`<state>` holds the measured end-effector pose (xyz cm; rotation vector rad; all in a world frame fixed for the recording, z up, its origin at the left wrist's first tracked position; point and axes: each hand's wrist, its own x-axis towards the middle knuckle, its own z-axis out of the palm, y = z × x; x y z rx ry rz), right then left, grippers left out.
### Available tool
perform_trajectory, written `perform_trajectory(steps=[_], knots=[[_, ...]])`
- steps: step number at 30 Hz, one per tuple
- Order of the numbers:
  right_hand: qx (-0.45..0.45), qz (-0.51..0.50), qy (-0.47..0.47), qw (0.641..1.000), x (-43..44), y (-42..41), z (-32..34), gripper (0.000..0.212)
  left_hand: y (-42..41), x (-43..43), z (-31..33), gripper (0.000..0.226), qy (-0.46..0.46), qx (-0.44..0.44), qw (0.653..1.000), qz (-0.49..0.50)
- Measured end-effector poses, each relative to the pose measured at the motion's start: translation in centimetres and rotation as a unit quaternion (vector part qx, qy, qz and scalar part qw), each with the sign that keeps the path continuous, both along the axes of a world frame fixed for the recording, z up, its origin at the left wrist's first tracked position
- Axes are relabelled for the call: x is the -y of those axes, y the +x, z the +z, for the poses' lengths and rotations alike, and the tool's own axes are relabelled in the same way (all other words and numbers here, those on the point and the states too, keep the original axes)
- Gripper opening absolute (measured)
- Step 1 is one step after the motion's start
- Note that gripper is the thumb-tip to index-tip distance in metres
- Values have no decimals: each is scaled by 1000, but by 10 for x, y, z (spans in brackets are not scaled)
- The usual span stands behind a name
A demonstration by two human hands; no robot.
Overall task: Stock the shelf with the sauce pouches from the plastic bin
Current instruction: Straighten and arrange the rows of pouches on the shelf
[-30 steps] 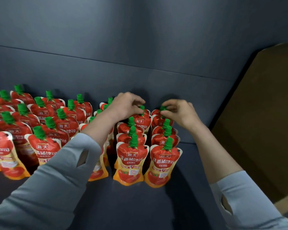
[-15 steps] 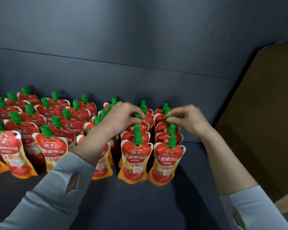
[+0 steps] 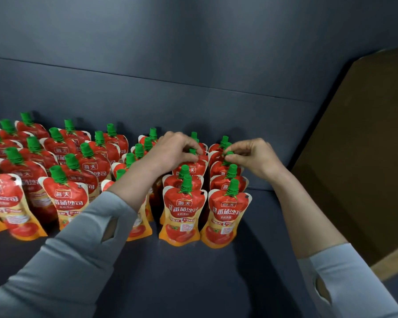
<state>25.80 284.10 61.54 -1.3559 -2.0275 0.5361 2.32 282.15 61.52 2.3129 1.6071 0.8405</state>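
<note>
Your left hand (image 3: 170, 152) pinches the green cap (image 3: 192, 151) of one tomato sauce pouch (image 3: 194, 167), thumb and fingertips closed on it. Your right hand (image 3: 255, 157) pinches the neighbouring pouch (image 3: 217, 166) by its cap the same way. Both stand among packed rows, with other pouches touching them just in front of your fingers. A sideways tug or a dropped wrist could likely topple the front pouches (image 3: 182, 210) like dominoes. Below your fingers lies the dark grey shelf (image 3: 193, 283). Beyond them is a matching back panel (image 3: 193, 99), and past your right knuckles a brown board (image 3: 365, 157). The plastic bin is out of view.
</note>
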Motion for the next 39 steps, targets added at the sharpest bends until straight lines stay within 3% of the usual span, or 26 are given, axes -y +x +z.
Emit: perform_trajectory(steps=[7, 12, 15, 26, 32, 39], knots=[[-33, -19, 29, 999, 9, 1, 3, 19, -9, 14, 0, 36, 12, 29, 999, 7], [-50, 38, -15, 998, 32, 12, 5, 13, -28, 36, -1, 21, 29, 91, 995, -14], [-2, 28, -30, 999, 35, 10, -1, 11, -32, 46, -2, 20, 26, 80, 996, -29], [25, -5, -10, 1000, 38, -7, 1, 20, -32, 57, -1, 20, -6, 62, 997, -48], [-26, -36, 41, 998, 48, -6, 2, 19, -33, 61, -6, 36, -45, 41, 997, -44], [28, -49, 37, 998, 59, -11, 1, 21, -14, 57, -14, 31, 37, 48, 998, 16]])
